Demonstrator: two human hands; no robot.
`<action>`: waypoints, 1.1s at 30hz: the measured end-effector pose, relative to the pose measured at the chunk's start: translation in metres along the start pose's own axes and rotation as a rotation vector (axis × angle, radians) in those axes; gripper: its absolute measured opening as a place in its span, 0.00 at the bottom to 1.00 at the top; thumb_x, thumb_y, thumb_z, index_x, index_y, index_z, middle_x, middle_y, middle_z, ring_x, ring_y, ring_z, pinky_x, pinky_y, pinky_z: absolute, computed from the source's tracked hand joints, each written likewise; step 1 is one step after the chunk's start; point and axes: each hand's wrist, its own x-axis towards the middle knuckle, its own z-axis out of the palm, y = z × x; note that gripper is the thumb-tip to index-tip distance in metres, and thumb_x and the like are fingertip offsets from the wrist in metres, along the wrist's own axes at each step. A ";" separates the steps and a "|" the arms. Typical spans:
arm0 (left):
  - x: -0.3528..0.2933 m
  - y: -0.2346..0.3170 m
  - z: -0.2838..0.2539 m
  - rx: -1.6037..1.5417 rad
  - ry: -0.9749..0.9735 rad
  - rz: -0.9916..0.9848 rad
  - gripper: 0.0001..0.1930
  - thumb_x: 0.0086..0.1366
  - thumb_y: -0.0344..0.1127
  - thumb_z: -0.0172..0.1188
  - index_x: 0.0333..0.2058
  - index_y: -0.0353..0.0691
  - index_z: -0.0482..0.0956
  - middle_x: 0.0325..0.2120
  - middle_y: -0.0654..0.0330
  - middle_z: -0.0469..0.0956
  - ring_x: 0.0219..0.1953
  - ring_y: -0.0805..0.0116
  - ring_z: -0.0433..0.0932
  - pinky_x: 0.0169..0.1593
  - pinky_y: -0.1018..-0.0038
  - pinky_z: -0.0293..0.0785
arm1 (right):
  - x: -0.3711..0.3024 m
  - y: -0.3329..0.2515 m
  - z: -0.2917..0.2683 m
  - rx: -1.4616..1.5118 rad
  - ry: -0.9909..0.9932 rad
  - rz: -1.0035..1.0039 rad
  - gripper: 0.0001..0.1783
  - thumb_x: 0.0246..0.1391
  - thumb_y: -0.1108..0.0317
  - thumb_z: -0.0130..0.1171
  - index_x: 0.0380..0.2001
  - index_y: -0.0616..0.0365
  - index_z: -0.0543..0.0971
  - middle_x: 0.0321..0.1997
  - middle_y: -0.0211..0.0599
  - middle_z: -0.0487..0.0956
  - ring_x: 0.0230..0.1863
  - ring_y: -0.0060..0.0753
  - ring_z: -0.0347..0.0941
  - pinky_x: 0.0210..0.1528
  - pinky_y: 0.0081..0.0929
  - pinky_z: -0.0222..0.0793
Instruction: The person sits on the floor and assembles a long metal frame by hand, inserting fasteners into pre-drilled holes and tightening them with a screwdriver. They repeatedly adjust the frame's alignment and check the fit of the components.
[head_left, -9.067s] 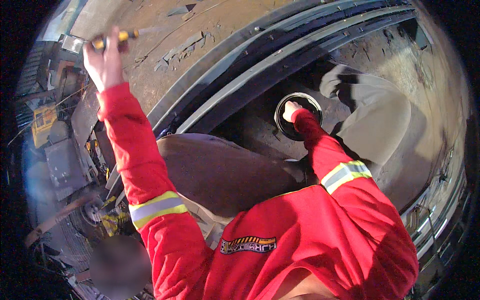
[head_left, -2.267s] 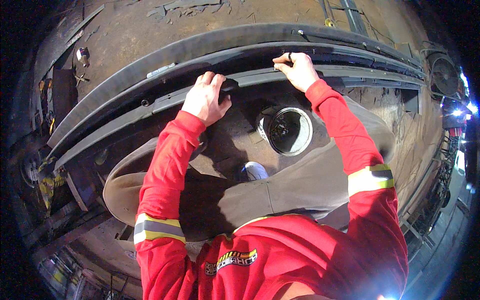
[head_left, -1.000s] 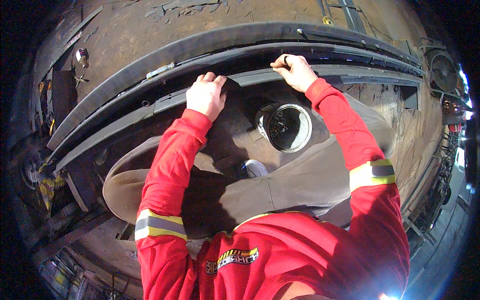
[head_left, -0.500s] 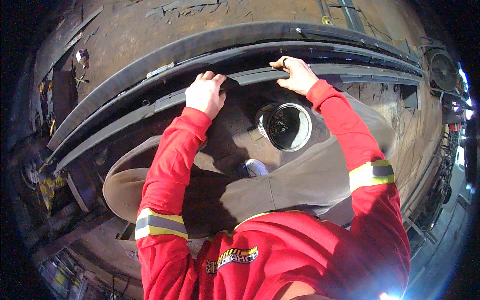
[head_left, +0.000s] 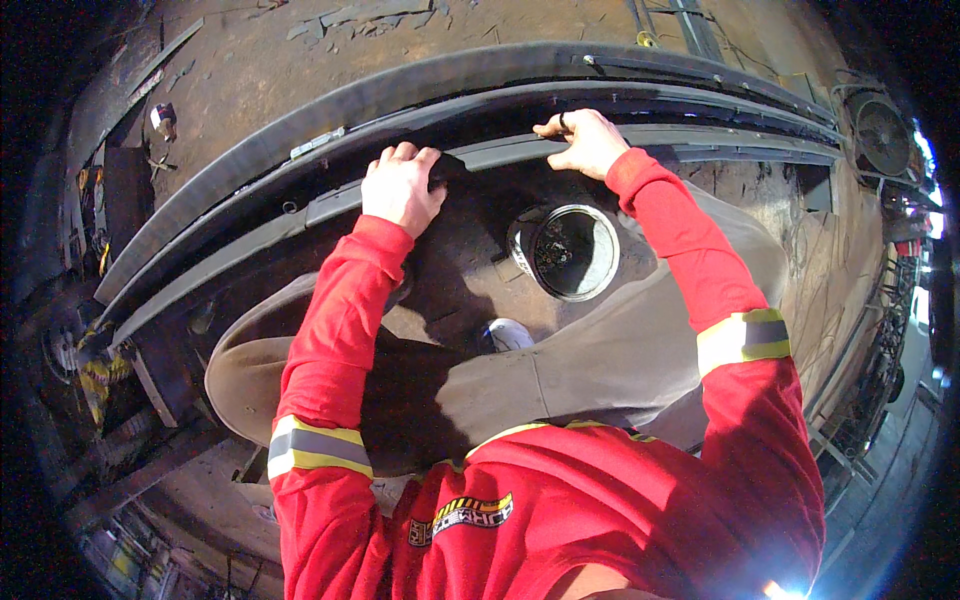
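Observation:
A long grey steel beam [head_left: 250,238] with parallel rails runs across in front of me, bowed by the lens. At its near rail, left of centre, my left hand [head_left: 402,188] is closed around a dark block-like piece [head_left: 450,172], which sticks out beside the thumb; the palm side is hidden. Farther right, my right hand [head_left: 588,145] grips the near rail [head_left: 510,150], index finger over the top and thumb on the near side. A dark band circles one of its fingers. The tips are partly lost against the dark gap between the rails.
A round bucket [head_left: 612,262] with small dark pieces inside stands between my legs. Near it a white object [head_left: 508,335] shows beside my trousers. Small metal pieces lie on the beam's ledge. At the right stands a round fan [head_left: 882,135]; flat scraps [head_left: 365,12] lie on the far floor.
My left hand has shifted slightly left along the rail, with the dark piece still beside its thumb. My right hand keeps nearly the same place; the whole view drifts a little.

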 end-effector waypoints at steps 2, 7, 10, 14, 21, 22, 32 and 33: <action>-0.001 -0.002 0.004 -0.006 0.030 0.007 0.19 0.46 0.40 0.66 0.40 0.47 0.78 0.36 0.58 0.75 0.43 0.57 0.73 0.45 0.63 0.70 | -0.002 -0.006 -0.004 -0.014 -0.022 0.020 0.27 0.32 0.63 0.67 0.43 0.47 0.81 0.43 0.41 0.80 0.45 0.40 0.76 0.49 0.33 0.70; 0.000 0.000 0.000 -0.011 0.007 0.024 0.21 0.47 0.39 0.66 0.42 0.44 0.77 0.37 0.55 0.75 0.43 0.54 0.73 0.47 0.62 0.71 | -0.006 -0.016 -0.008 -0.084 -0.042 0.048 0.25 0.33 0.62 0.65 0.43 0.47 0.81 0.45 0.40 0.80 0.47 0.42 0.76 0.51 0.34 0.69; 0.000 -0.001 -0.002 -0.012 -0.002 0.033 0.22 0.47 0.38 0.66 0.43 0.44 0.77 0.38 0.55 0.74 0.43 0.53 0.72 0.47 0.62 0.70 | -0.008 -0.015 -0.007 -0.094 -0.009 -0.014 0.25 0.34 0.64 0.63 0.43 0.50 0.81 0.38 0.42 0.80 0.38 0.37 0.76 0.45 0.29 0.70; -0.001 -0.002 0.000 -0.018 0.011 0.046 0.22 0.46 0.38 0.66 0.43 0.44 0.76 0.38 0.55 0.74 0.43 0.53 0.72 0.47 0.62 0.70 | -0.016 -0.023 -0.010 -0.095 -0.023 0.027 0.24 0.34 0.62 0.63 0.42 0.46 0.81 0.43 0.43 0.80 0.45 0.43 0.76 0.50 0.36 0.69; -0.022 -0.010 0.000 0.081 0.045 -0.048 0.28 0.43 0.37 0.66 0.48 0.47 0.73 0.40 0.55 0.73 0.46 0.54 0.71 0.49 0.59 0.67 | -0.018 -0.006 0.005 -0.207 0.131 -0.219 0.26 0.37 0.63 0.61 0.46 0.53 0.77 0.40 0.47 0.78 0.47 0.47 0.73 0.51 0.38 0.68; -0.025 -0.002 -0.003 0.118 0.020 -0.079 0.32 0.44 0.37 0.67 0.51 0.48 0.70 0.43 0.54 0.72 0.49 0.52 0.70 0.50 0.58 0.67 | -0.015 0.002 0.006 -0.196 0.148 -0.296 0.26 0.38 0.63 0.61 0.46 0.55 0.76 0.41 0.47 0.77 0.48 0.46 0.73 0.51 0.38 0.68; -0.040 0.001 0.017 0.304 0.226 -0.137 0.33 0.43 0.38 0.62 0.51 0.37 0.67 0.38 0.51 0.70 0.44 0.53 0.67 0.48 0.58 0.62 | -0.007 -0.138 0.031 0.527 -0.074 -0.335 0.14 0.51 0.78 0.42 0.37 0.63 0.77 0.36 0.35 0.78 0.40 0.24 0.73 0.47 0.25 0.68; -0.037 0.003 0.015 0.286 0.174 -0.150 0.33 0.43 0.39 0.63 0.50 0.36 0.68 0.38 0.50 0.70 0.44 0.53 0.67 0.48 0.58 0.61 | 0.000 -0.145 0.041 0.553 -0.041 -0.372 0.13 0.51 0.78 0.44 0.36 0.63 0.78 0.35 0.35 0.79 0.39 0.25 0.74 0.46 0.26 0.69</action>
